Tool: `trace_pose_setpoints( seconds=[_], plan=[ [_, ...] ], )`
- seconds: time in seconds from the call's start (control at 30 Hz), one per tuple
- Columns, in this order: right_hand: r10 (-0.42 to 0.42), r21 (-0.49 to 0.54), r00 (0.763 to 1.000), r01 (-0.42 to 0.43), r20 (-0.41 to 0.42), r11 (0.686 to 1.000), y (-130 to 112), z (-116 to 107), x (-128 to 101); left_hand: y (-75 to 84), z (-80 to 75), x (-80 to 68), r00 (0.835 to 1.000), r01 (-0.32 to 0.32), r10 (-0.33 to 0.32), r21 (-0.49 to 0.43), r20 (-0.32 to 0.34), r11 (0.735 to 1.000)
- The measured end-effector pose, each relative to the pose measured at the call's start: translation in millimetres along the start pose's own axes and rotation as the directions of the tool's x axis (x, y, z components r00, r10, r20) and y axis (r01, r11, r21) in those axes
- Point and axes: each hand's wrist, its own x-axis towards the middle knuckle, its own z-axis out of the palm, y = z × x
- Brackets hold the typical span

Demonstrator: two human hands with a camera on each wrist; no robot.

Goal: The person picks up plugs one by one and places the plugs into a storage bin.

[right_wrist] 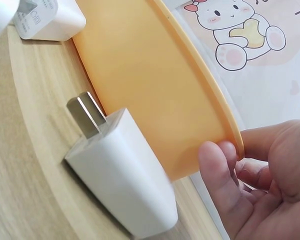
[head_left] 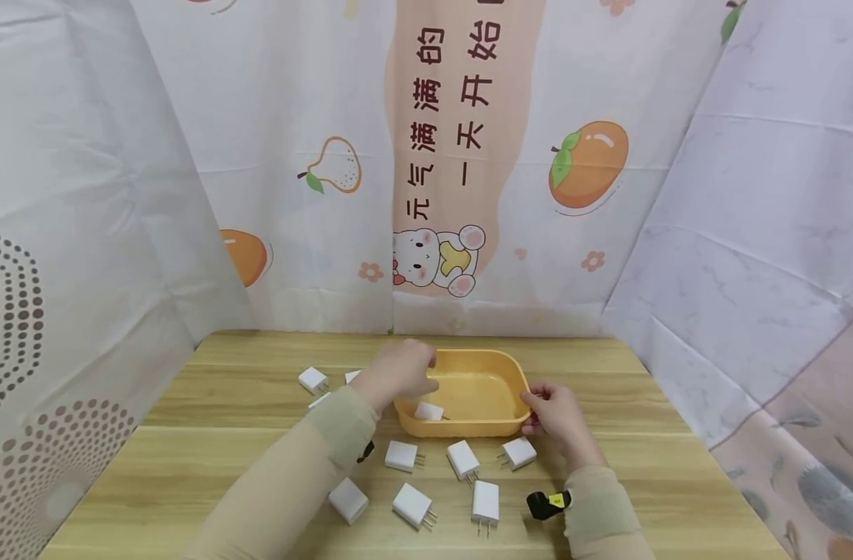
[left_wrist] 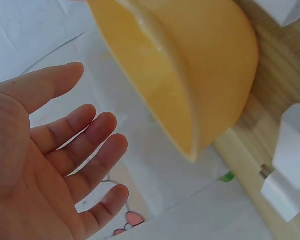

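The left hand (head_left: 401, 372) is loosely open at the left end of the yellow plastic tray (head_left: 468, 429), thumb spread from slightly bent fingers, holding nothing; the left wrist view shows a gap between it and the rim. The right hand (head_left: 557, 412) pinches the tray's right rim between thumb and fingers. The tray sits on the wood-grain table (head_left: 608, 373), with one white two-pin charger (head_left: 429, 411) inside, at its near left corner. More chargers (head_left: 485, 502) lie on the table, in front of the tray and to its left (one bears fine grey print, too small to read). The curtain (head_left: 286, 93) behind carries brown Chinese characters, "元气满满的" and "一天开始", the latter column cut off by the top edge.
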Motion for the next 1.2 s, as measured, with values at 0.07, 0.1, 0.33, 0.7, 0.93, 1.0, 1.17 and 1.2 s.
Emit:
trace_pose_setpoints(
  seconds=[0.07, 0.1, 0.33, 0.7, 0.93, 1.0, 1.17, 1.2],
  plan=[
    [0.003, 0.001, 1.000, -0.003, -0.002, 1.000, 1, 0, 0, -0.6, -5.1, -2.2, 1.000, -0.008, 0.007, -0.005, -0.026, 1.000],
    [0.004, 0.001, 1.000, -0.004, -0.002, 1.000, 1, 0, -1, -1.1, -7.6, -3.5, 0.999, -0.008, 0.008, -0.008, -0.038, 1.000],
    [0.002, 0.006, 1.000, -0.002, 0.005, 1.000, 1, -1, -1, -8.2, -24.9, -13.5, 0.995, 0.002, -0.004, -0.026, -0.096, 1.000],
    [-0.002, -0.007, 1.000, 0.002, 0.012, 1.000, 0, -1, -1, -23.9, -44.1, -33.7, 0.984, -0.014, 0.012, -0.009, -0.175, 1.000],
    [0.005, -0.002, 1.000, -0.005, 0.019, 1.000, 0, -2, 0, -38.5, -50.7, -46.9, 0.975, -0.036, 0.022, -0.059, -0.222, 0.998],
    [0.005, 0.001, 1.000, -0.006, 0.022, 1.000, 0, -3, -1, -43.3, -51.2, -51.0, 0.971, -0.043, 0.024, -0.075, -0.240, 0.996],
    [0.001, 0.009, 1.000, -0.002, 0.031, 1.000, -2, -3, 0, -53.5, -50.3, -60.0, 0.964, -0.052, 0.028, -0.085, -0.266, 0.995],
    [0.002, 0.010, 1.000, -0.002, 0.031, 1.000, -2, -3, 0, -55.4, -49.9, -61.5, 0.963, -0.053, 0.028, -0.083, -0.269, 0.995]
  ],
)
